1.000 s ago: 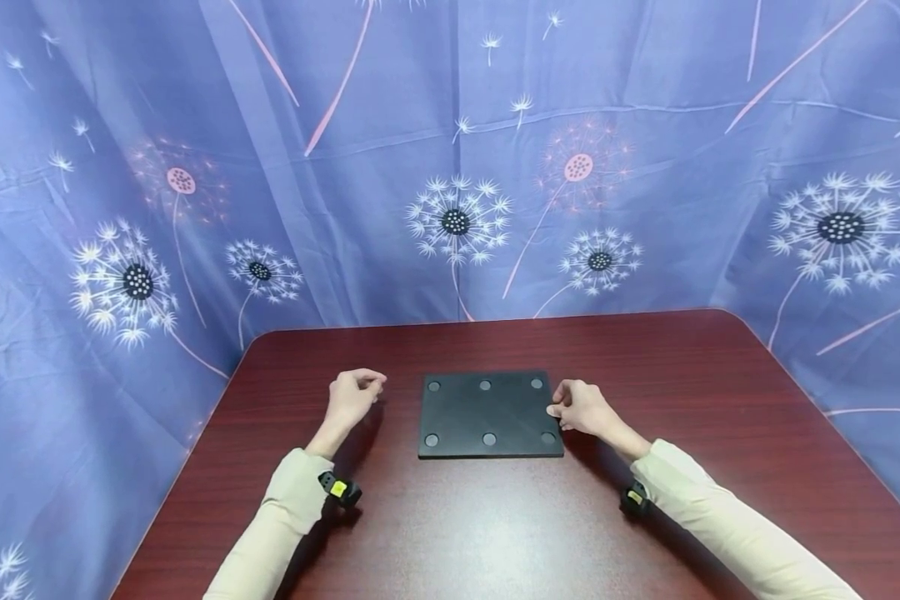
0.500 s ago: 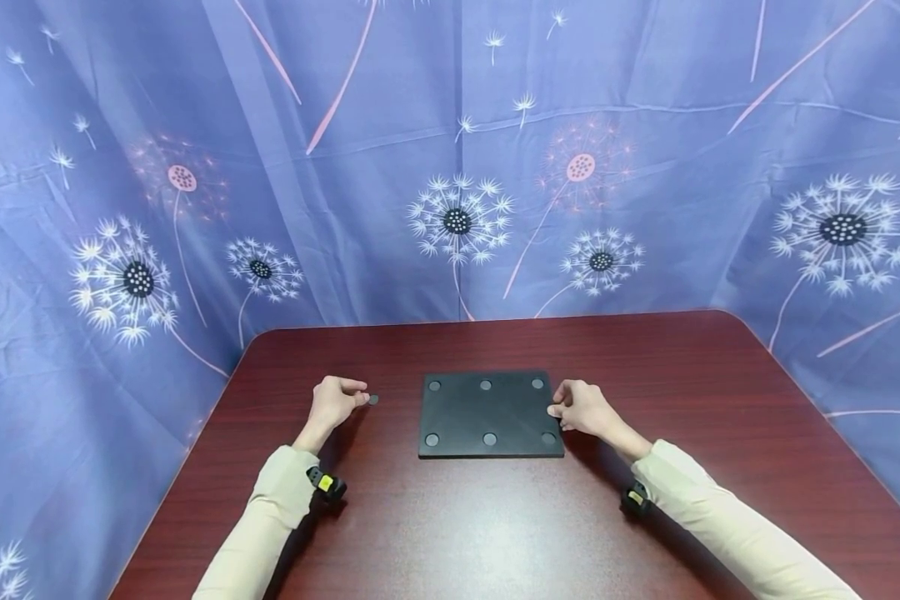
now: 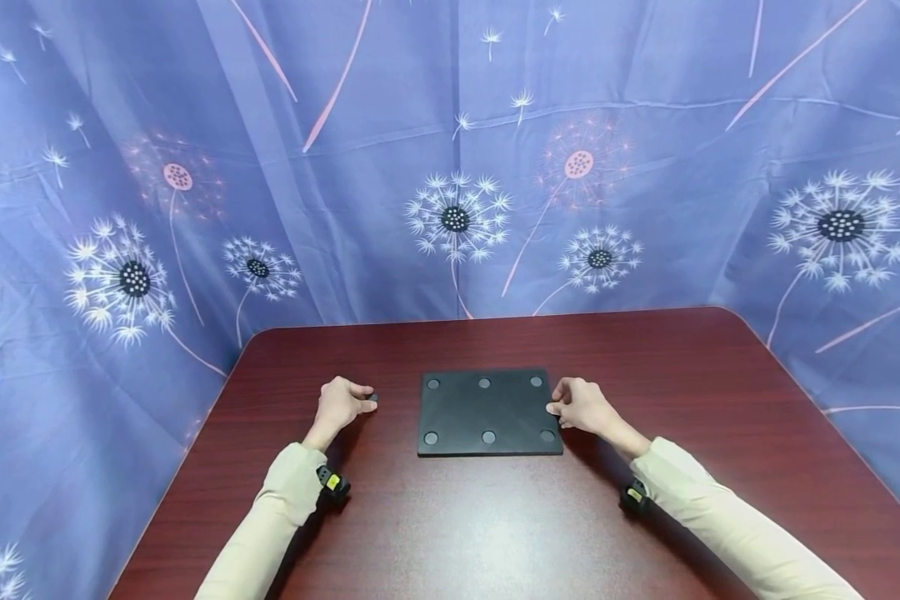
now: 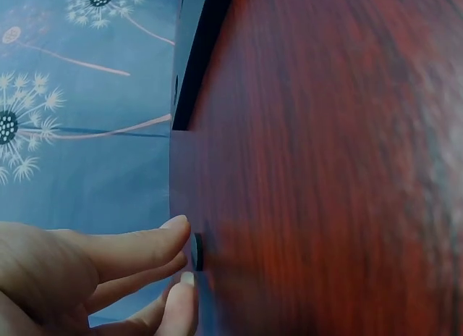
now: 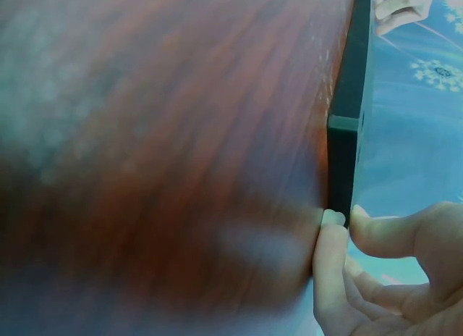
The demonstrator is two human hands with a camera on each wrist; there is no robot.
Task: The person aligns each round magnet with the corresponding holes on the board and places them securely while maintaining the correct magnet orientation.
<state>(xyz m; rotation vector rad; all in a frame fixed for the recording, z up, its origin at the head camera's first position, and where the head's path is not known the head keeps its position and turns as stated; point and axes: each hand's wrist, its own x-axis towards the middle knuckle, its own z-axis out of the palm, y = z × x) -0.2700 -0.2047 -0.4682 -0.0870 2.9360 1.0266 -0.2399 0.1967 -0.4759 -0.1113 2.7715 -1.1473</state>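
Note:
A black rectangular board (image 3: 487, 414) with several round grey spots on its top lies flat on the table. My right hand (image 3: 583, 407) pinches its right edge, thumb on the top and a finger against the side, seen closely in the right wrist view with the board's edge (image 5: 347, 144). Left of the board, a small dark round disc (image 4: 197, 251) rests on the tabletop. My left hand (image 3: 341, 403) is down at this disc, thumb and index finger on either side of it; a small gap shows at the index fingertip in the left wrist view.
The dark red wooden table (image 3: 495, 525) has rounded far corners. Behind and beside it hangs a blue curtain (image 3: 375, 250) with a dandelion print. A black wrist camera (image 3: 334, 483) sits on the left wrist, another wrist camera (image 3: 633, 497) on the right.
My left hand first moved left and down, uncovering the disc, then came slightly right so its fingertips stand around it. My right hand stays at the board's edge.

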